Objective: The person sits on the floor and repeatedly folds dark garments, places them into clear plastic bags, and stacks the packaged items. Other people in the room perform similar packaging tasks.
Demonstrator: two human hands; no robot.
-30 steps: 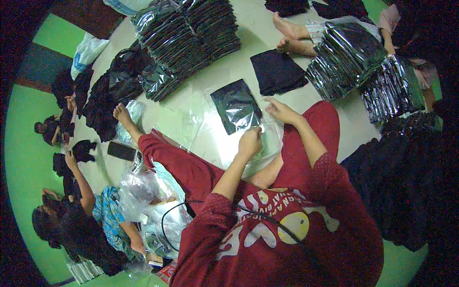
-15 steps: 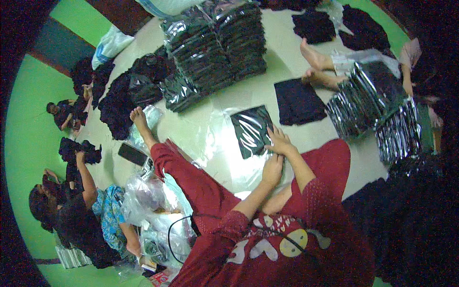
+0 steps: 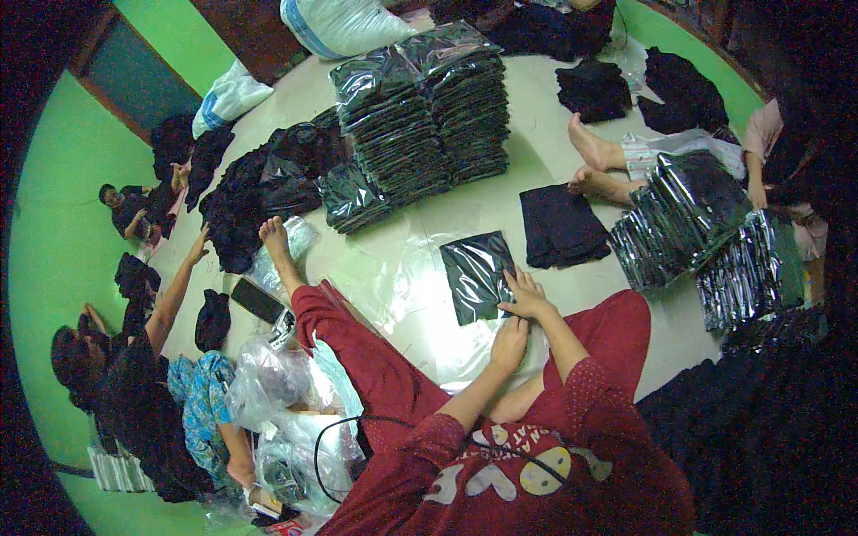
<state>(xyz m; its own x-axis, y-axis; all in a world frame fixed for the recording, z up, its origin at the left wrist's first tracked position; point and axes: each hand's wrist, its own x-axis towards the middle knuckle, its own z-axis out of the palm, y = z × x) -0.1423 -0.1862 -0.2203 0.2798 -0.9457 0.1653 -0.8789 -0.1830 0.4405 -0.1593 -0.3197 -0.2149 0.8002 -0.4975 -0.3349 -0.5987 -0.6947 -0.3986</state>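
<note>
We have a stack (image 3: pixel 424 121) bagged, cloth (image 3: pixel 563 228) unbagged, our right hand (image 3: pixel 531 298) spread on a pack (image 3: pixel 472 272), our left hand's (image 3: pixel 509 345) grip unclear.

Two hands (image 3: pixel 509 344) (image 3: pixel 531 297), one packet (image 3: pixel 476 275) at them, one phone (image 3: pixel 256 301), two white sacks (image 3: pixel 234 96) (image 3: pixel 344 27), perhaps three co-workers (image 3: pixel 143 402) (image 3: pixel 130 213) (image 3: pixel 767 127).

We see a shiny black packet (image 3: pixel 474 268) on a cream floor (image 3: pixel 536 107), maroon trousers (image 3: pixel 357 330), a maroon top (image 3: pixel 626 487) printed in white and yellow, blue patterned cloth (image 3: pixel 204 384) at left, blue-striped white sacks (image 3: pixel 357 31) at the far side, and bright green walls (image 3: pixel 63 196).
</note>
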